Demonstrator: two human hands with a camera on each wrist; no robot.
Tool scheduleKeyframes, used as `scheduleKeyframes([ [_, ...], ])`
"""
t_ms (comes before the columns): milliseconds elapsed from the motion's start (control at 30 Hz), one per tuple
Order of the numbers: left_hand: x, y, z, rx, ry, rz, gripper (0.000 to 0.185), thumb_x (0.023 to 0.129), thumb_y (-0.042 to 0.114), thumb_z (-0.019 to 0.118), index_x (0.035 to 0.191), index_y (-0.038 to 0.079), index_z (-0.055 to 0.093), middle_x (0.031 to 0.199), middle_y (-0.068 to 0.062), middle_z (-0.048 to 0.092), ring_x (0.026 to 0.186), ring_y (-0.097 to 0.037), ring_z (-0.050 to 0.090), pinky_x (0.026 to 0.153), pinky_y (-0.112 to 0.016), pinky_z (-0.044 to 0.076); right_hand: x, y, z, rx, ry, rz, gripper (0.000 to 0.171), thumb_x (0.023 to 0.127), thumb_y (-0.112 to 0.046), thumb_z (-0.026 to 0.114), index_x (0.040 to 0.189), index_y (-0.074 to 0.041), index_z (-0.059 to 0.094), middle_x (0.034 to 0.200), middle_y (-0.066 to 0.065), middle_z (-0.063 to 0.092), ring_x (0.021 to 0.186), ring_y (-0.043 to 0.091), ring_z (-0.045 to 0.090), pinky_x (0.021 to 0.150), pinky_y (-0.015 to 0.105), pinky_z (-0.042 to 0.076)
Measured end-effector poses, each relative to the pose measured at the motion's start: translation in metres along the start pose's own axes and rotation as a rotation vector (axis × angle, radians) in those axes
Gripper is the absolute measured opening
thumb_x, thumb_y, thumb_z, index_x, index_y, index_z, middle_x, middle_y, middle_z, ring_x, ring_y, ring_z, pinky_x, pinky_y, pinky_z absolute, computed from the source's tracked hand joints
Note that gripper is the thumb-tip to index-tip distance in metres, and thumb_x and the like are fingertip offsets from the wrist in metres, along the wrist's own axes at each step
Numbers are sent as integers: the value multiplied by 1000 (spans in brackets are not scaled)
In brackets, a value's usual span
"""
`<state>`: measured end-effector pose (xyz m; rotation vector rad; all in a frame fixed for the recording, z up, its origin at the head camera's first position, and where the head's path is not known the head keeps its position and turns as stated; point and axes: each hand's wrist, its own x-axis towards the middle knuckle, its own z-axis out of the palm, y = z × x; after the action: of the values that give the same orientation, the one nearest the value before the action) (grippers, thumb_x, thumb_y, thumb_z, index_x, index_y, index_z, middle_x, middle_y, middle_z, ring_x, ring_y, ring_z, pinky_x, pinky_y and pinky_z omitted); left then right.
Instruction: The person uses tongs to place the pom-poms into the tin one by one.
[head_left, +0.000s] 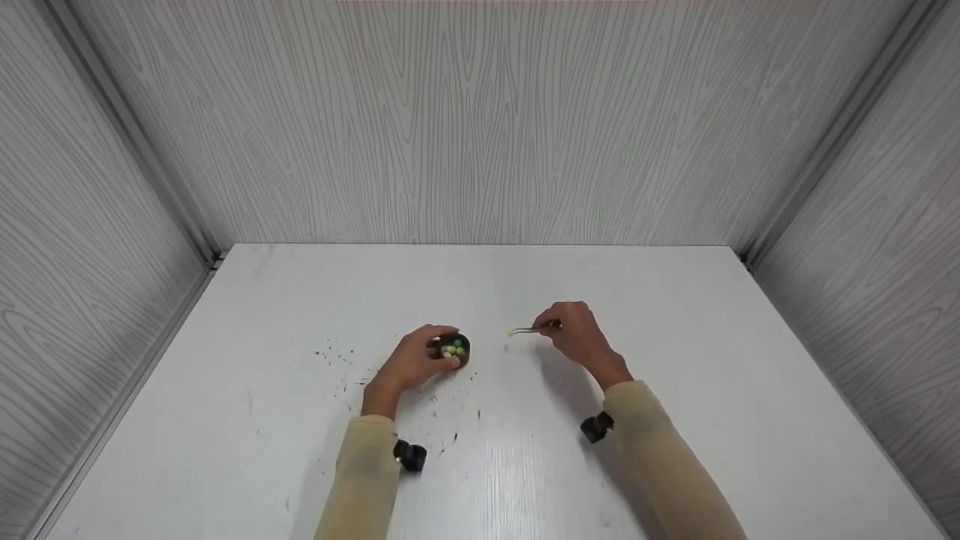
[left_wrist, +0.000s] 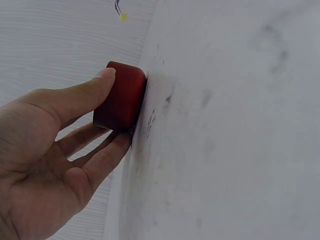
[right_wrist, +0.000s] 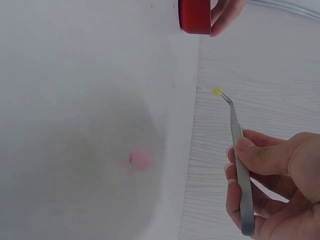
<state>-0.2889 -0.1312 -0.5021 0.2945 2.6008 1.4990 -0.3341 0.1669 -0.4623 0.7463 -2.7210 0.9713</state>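
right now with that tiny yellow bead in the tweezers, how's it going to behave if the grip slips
The yellow bead looks small and round, so it would probably roll on the smooth white table. It seems very light, held only at the tweezers' fine tips in the right hand, so it could easily flick away.

We see a white table (head_left: 675,315) boxed in by pale grey wood-grain walls (head_left: 480,120) at the far side, left and right. Dark specks (head_left: 334,352) lie scattered on the tabletop left of centre, with a few more nearer to us (head_left: 450,439). A small pink bead (right_wrist: 140,159) rests alone on the table surface.
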Motion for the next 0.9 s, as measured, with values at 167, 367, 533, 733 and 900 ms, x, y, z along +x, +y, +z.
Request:
scheduleKeyframes([
  [167, 0, 0, 0, -4, 0, 1, 53, 95, 13, 75, 145, 12, 58, 146, -17, 56, 139, -41, 54, 116, -56, 45, 0, -5, 2, 12, 3, -9, 16, 88, 10, 72, 92, -2, 82, 91, 14, 77, 86, 28, 72, 75, 41, 61],
  [367, 0, 1, 0, 14, 11, -5, 53, 94, 13, 77, 144, 13, 59, 143, -15, 59, 139, -40, 55, 117, -55, 45, 2, -12, 6, 4, -1, -14, 15, 88, 9, 73, 93, -2, 83, 91, 13, 77, 85, 25, 72, 75, 39, 61],
  [533, 1, -1, 1, 22, 20, -18, 53, 93, 14, 77, 144, 16, 60, 141, -13, 60, 139, -39, 55, 117, -55, 44, 3, -19, 9, 7, -9, -6, 15, 89, 8, 73, 93, -2, 83, 91, 13, 77, 85, 26, 71, 76, 40, 62],
  [733, 2, -2, 1, 16, 15, -5, 53, 93, 13, 77, 143, 14, 60, 141, -15, 59, 138, -40, 56, 116, -54, 46, 6, -26, 14, -5, -15, -39, 16, 88, 8, 73, 93, -4, 83, 91, 12, 77, 85, 26, 72, 75, 39, 61],
  [900, 2, -2, 0, 8, 5, -5, 53, 93, 11, 76, 144, 11, 59, 142, -16, 59, 137, -41, 57, 114, -53, 48, 9, -33, 19, -9, -25, -55, 15, 88, 8, 74, 92, -3, 83, 90, 12, 77, 85, 25, 73, 74, 39, 62],
])
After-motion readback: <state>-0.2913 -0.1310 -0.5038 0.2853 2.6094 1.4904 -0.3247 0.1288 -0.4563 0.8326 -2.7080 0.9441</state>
